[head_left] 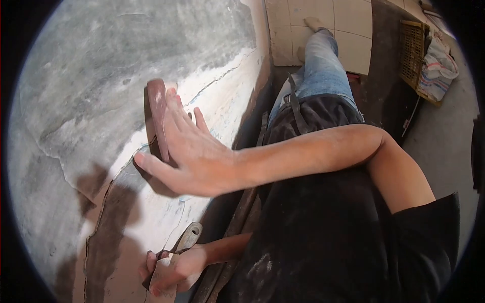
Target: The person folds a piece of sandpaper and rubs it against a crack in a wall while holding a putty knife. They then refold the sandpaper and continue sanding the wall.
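A long reddish-brown block (158, 113) stands against the wall (151, 40), pressed there by my right hand (197, 156). My fingers stretch along its right side, and the thumb juts out to the lower left. Beneath it, at the bottom of the view, my left hand (189, 267) is closed around a flat-handled tool (191, 235) with a hanging hole at its end; its working end is hidden. A pale, flat piece (164, 275) shows between those fingers, and I cannot tell whether it belongs to the tool.
Cracks (103, 207) run across the wall, which has grey and whitish plaster patches. Long dark bars (235, 227) lie between the wall and my body. At the upper right stands a yellow crate (413, 50) with a striped white sack (438, 65) beside it. Pale tiles (351, 25) lie beyond my legs.
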`<state>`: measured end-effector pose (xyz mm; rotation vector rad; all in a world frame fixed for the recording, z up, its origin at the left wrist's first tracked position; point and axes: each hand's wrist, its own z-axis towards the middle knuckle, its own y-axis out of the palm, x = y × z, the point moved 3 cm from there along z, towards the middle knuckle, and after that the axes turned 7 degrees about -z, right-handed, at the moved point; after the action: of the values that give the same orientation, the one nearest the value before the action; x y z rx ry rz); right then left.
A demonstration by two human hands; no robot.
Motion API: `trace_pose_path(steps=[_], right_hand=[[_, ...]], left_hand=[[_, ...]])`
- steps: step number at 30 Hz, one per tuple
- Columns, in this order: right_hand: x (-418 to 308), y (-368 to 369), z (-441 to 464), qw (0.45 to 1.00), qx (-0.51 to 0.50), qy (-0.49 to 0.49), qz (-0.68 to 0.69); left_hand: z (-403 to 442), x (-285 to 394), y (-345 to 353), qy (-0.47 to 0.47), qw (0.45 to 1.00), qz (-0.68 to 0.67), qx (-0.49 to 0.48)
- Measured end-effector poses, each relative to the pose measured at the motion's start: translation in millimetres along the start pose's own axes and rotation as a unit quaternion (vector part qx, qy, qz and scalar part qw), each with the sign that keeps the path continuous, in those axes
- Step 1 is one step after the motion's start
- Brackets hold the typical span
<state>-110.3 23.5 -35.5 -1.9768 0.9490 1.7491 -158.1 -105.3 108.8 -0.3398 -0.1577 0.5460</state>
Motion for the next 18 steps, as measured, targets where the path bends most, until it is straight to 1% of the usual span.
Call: trace_pose_path(steps=[1,4,5,6,8,11,14,15,18], right_hand=[[5,-4,7,0.999,0.033,0.026,-0.007],[9,-9,21,0.997,0.003,0.067,-0.029],[-7,-4,6,0.998,0.056,0.014,-0.019],[-13,-1,-7,0.999,0.026,-0.025,-0.009],[-3,0,0,0.999,0.029,-0.007,0.027],[20,-7,20,0.995,0.074,0.063,0.024],[-11,5,-3,0.999,0.029,0.019,0.000],[-13,1,-8,0.998,0.035,0.014,0.040],[1,-2,5,0.997,0.041,0.056,0.042]], left_hand=[[0,1,1,0.004,1.000,-0.010,-0.005],[1,1,-4,0.001,0.999,-0.047,-0.022],[-2,3,-1,-0.007,0.998,-0.064,-0.022],[-5,4,1,-0.005,0.998,-0.063,-0.015],[-3,6,2,0.007,0.998,-0.056,-0.003],[-5,13,2,0.009,0.999,-0.037,-0.009],[-3,4,1,0.026,0.998,-0.064,0.004],[-5,5,2,0.022,0.998,-0.066,-0.001],[-5,8,3,0.019,0.998,-0.068,-0.004]])
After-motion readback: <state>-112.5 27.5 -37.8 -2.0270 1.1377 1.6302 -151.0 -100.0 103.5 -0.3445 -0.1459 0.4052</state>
